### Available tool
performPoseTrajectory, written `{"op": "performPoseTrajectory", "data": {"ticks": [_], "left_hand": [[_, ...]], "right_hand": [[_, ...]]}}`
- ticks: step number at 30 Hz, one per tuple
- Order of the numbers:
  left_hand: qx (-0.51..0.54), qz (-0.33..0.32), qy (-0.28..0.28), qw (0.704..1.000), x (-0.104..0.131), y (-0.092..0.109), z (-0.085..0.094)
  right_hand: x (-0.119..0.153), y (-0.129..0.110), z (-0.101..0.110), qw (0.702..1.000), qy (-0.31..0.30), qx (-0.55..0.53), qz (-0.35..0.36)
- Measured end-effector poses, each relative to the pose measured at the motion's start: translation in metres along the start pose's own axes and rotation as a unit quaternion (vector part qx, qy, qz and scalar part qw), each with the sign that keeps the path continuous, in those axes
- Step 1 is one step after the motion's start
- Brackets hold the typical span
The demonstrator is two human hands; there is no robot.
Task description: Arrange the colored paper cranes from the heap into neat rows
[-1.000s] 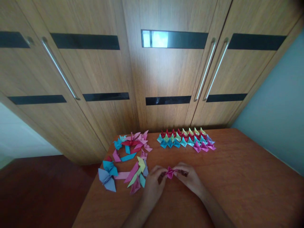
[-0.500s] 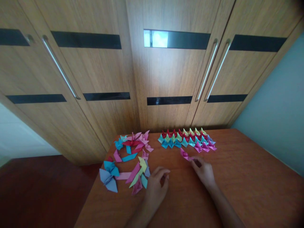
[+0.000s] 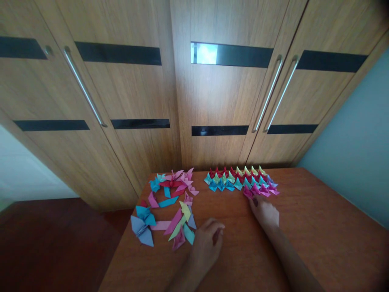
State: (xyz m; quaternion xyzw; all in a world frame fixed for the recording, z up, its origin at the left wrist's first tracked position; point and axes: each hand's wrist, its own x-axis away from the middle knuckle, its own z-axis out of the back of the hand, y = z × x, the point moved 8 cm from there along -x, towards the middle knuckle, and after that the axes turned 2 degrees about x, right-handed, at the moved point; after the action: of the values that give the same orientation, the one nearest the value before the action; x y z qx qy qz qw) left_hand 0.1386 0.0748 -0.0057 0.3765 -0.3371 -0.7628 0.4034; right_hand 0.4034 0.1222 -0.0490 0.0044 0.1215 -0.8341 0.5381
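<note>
My right hand (image 3: pixel 265 213) pinches a magenta origami piece (image 3: pixel 248 192) between thumb and fingertips. That piece sits at the left end of the front row of pink pieces, close beside its neighbour (image 3: pixel 255 189). Behind it stand tight rows of pointed folded-paper pieces (image 3: pixel 230 177) in red, yellow, green and blue. My left hand (image 3: pixel 208 239) hovers low over the table with its fingers curled and thumb and index nearly meeting; nothing shows in it. Just left of that hand lies a loose heap of folded paper, including a mauve piece (image 3: pixel 178 238) and a teal one (image 3: pixel 189 234).
More loose origami, pink (image 3: pixel 185 177), red (image 3: pixel 170 184) and grey-blue (image 3: pixel 142 231), covers the left side of the wooden table (image 3: pixel 237 259). Wardrobe doors (image 3: pixel 212 150) with metal handles rise right behind the table's back edge. A pale wall (image 3: pixel 358 146) stands at the right.
My right hand has moved forward and brought the magenta origami piece up to the left end of the pink row. The left hand keeps its curled pose; the view has shifted slightly.
</note>
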Motion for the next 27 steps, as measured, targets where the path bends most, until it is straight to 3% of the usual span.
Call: {"op": "performPoseTrajectory", "data": {"ticks": [18,27], "left_hand": [[-0.008,0.0,-0.018,1.0,0.002,0.001,-0.004],[-0.009,-0.002,-0.016,1.0,0.002,0.002,-0.004]], "right_hand": [[-0.008,-0.003,-0.006,1.0,-0.02,0.004,-0.018],[0.006,0.0,-0.004,0.998,-0.053,-0.008,-0.045]]}}
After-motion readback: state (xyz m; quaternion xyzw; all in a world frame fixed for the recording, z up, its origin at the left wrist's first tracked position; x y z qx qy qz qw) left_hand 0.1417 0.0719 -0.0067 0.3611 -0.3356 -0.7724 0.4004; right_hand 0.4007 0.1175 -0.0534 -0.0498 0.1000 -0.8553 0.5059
